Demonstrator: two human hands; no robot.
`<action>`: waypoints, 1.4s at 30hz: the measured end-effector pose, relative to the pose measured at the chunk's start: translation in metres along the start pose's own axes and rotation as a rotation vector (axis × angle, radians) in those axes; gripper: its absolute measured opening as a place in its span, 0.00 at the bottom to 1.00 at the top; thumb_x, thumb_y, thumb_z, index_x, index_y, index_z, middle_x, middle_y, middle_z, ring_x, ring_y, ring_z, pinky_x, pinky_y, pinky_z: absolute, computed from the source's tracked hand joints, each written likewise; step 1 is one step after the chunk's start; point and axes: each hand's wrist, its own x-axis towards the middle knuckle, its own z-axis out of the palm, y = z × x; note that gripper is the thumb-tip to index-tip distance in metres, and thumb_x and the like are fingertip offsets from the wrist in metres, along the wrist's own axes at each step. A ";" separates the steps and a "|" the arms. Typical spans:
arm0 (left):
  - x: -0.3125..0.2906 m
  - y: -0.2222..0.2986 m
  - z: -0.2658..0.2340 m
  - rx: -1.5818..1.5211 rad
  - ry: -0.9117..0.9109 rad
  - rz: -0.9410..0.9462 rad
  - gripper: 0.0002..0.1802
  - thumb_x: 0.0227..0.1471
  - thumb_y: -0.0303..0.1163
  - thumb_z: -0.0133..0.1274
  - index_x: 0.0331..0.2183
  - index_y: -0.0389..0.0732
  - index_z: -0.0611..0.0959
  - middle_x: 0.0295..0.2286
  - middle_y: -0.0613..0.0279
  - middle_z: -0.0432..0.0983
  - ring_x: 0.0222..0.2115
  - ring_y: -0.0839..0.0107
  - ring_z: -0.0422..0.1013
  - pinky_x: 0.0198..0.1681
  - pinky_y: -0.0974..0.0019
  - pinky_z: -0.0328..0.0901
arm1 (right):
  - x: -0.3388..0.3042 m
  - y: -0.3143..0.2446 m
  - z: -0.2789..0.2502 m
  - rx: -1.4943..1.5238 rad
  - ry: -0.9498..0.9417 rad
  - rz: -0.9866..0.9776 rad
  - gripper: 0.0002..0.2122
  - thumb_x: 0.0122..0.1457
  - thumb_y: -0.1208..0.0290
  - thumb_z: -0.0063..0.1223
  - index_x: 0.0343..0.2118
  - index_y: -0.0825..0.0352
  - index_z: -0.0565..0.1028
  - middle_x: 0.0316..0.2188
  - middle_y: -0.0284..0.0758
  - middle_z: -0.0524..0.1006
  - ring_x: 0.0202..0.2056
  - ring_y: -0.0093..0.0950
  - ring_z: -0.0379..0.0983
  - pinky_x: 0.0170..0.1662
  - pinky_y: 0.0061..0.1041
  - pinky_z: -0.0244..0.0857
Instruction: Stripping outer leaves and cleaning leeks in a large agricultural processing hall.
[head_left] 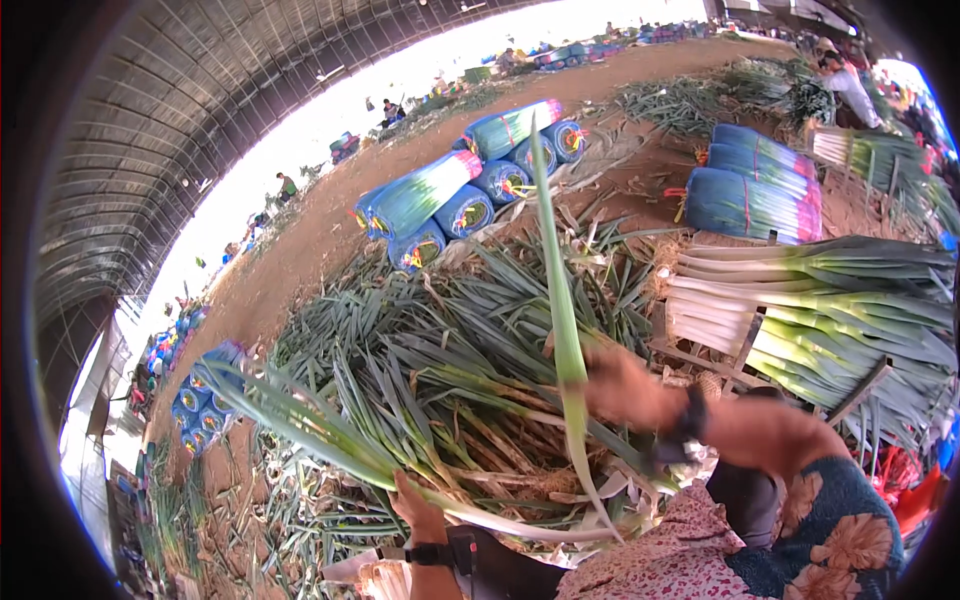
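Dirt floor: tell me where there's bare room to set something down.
Bare room: the brown dirt strip, bordered on the near side by the stacked wrapped bundles and beyond by the bright opening. Crowded: the leek heap by the left hand and right hand, and the leek stack at right.

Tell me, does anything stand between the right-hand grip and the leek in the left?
Just the long green leaf that the right-hand grip holds: it hangs down toward the white end of the leek. I can't tell whether they touch. Nothing else visible blocks.
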 end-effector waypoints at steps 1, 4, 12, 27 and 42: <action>-0.004 0.005 0.009 -0.001 0.006 -0.067 0.19 0.49 0.43 0.53 0.38 0.42 0.71 0.24 0.65 0.66 0.19 0.74 0.65 0.20 0.71 0.64 | 0.047 0.033 -0.027 0.007 0.091 -0.096 0.12 0.54 0.68 0.54 0.39 0.68 0.73 0.25 0.31 0.74 0.26 0.21 0.70 0.29 0.20 0.67; -0.028 0.027 0.045 -0.197 -0.246 -0.123 0.26 0.52 0.54 0.44 0.43 0.42 0.68 0.27 0.63 0.67 0.23 0.71 0.65 0.24 0.69 0.64 | 0.137 0.058 -0.096 -0.324 0.594 -0.037 0.22 0.54 0.63 0.53 0.47 0.73 0.68 0.34 0.42 0.75 0.39 0.32 0.72 0.43 0.27 0.66; -0.063 0.066 0.121 -0.349 -0.688 -0.248 0.23 0.56 0.51 0.41 0.43 0.42 0.70 0.32 0.65 0.69 0.34 0.70 0.67 0.44 0.58 0.63 | 0.061 0.060 0.040 0.155 -0.064 -0.126 0.17 0.51 0.72 0.57 0.42 0.73 0.71 0.35 0.36 0.75 0.38 0.23 0.71 0.45 0.22 0.65; -0.086 0.061 0.140 -0.286 -0.841 -0.287 0.12 0.50 0.33 0.54 0.38 0.42 0.73 0.32 0.62 0.72 0.36 0.67 0.70 0.39 0.63 0.67 | 0.027 0.018 0.084 -0.201 0.019 -0.478 0.08 0.46 0.74 0.54 0.31 0.69 0.75 0.28 0.44 0.75 0.30 0.40 0.73 0.34 0.27 0.66; -0.081 0.019 0.104 -0.186 -0.833 -0.399 0.23 0.54 0.31 0.48 0.51 0.49 0.64 0.24 0.62 0.69 0.19 0.72 0.65 0.23 0.67 0.63 | -0.042 -0.007 0.093 0.414 -0.264 -0.469 0.04 0.54 0.81 0.52 0.33 0.69 0.75 0.30 0.32 0.74 0.33 0.19 0.70 0.37 0.19 0.63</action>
